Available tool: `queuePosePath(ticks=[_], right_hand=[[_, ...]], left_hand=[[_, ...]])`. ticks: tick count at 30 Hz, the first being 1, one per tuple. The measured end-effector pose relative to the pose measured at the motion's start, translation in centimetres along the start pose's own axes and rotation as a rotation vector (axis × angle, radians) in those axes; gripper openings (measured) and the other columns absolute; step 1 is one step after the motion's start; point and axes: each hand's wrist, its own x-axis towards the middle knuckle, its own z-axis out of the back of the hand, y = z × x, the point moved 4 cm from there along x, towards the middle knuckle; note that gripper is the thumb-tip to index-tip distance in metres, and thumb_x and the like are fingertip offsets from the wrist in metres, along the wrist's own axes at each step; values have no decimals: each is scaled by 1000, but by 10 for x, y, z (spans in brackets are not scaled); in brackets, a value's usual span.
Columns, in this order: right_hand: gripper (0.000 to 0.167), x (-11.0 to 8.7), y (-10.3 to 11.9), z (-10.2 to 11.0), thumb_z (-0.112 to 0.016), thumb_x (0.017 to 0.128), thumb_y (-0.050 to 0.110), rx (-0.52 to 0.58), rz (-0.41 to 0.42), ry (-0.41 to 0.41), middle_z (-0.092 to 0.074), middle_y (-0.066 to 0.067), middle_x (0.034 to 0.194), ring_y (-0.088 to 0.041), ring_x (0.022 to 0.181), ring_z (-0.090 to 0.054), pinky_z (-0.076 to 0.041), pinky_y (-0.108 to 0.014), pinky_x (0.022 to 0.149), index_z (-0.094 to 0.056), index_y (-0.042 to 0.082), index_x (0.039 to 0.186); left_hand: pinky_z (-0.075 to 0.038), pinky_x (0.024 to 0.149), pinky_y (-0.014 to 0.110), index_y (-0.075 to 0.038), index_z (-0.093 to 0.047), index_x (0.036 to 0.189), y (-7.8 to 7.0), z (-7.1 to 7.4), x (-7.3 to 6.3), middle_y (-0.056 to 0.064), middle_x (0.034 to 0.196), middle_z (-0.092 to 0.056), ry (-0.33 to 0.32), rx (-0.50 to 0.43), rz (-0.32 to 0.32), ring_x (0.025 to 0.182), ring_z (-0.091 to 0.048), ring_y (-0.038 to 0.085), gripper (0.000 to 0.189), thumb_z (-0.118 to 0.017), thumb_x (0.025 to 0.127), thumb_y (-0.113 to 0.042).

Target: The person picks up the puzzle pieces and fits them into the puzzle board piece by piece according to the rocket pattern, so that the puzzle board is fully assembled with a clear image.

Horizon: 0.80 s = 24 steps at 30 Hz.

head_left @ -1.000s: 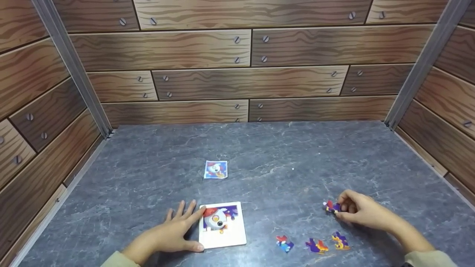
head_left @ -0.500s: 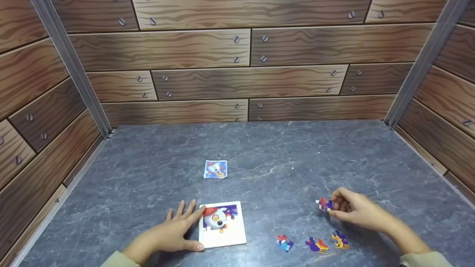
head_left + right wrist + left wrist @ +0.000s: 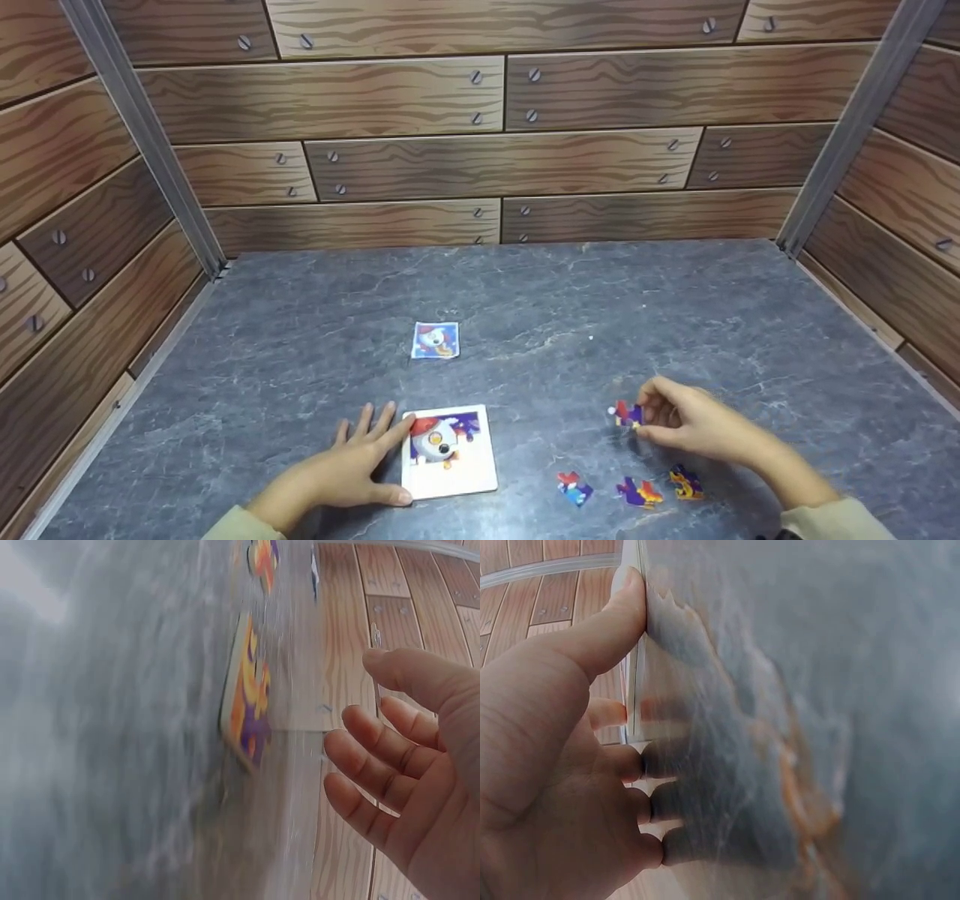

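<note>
My left hand lies spread at the left side of a white square puzzle board, its index finger touching the upper left corner and its thumb the lower left one. Upper pieces on the board form a white dog's face with a red cap. Over the table to the right, my right hand pinches a red and purple puzzle piece between thumb and fingers. In the right wrist view the right hand is seen from the palm side, the held piece showing only as a thin edge.
Three loose pieces lie near the front: a red and blue piece, a purple and orange piece and a purple and yellow piece. A small picture card lies behind the board. Wood-patterned walls enclose the grey table.
My right hand has moved left toward the board, carrying the pinched puzzle piece. The left hand and the board stay in place.
</note>
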Motion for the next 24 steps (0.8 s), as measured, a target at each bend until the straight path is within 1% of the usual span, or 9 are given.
queuePosePath(ticks=[4, 8, 12, 18, 24], right_hand=[[26, 5, 8, -6, -72, 83, 20, 38, 29, 24, -58, 4, 82, -7, 71, -55, -49, -24, 60, -54, 8, 97], [26, 12, 15, -12, -71, 83, 22, 57, 19, 59, -58, 3, 83, -7, 72, -56, -49, -24, 62, -54, 9, 98], [26, 20, 22, -19, -72, 83, 23, 51, 33, 71, -59, 2, 84, -7, 73, -57, -50, -24, 63, -55, 9, 98], [27, 28, 30, -28, -70, 84, 26, 56, 20, 112, -59, 3, 85, -8, 74, -56, -50, -24, 64, -55, 10, 99], [25, 38, 40, -39, -70, 84, 24, 75, 52, 135, -59, 1, 84, -8, 73, -56, -50, -24, 65, -55, 11, 99]], left_hand=[[0, 95, 72, -15, -18, 150, 1, 0, 0, 26, 151, -3, 2, -8, -5, 133, 6, 51, 98, -61, 76, -62], [0, 96, 72, -16, -18, 150, 2, 0, 1, 26, 151, -4, 6, 0, 10, 133, 5, 51, 99, -62, 75, -63], [0, 96, 72, -16, -18, 150, 3, -1, 1, 26, 151, -5, 7, 8, 18, 133, 5, 51, 99, -62, 75, -63], [0, 96, 72, -17, -18, 150, 2, -2, 2, 25, 151, -4, 7, 7, 20, 134, 6, 50, 99, -61, 74, -64], [1, 97, 71, -16, -18, 150, 1, -1, 1, 25, 151, -4, 6, 6, 16, 134, 6, 50, 99, -62, 75, -64]])
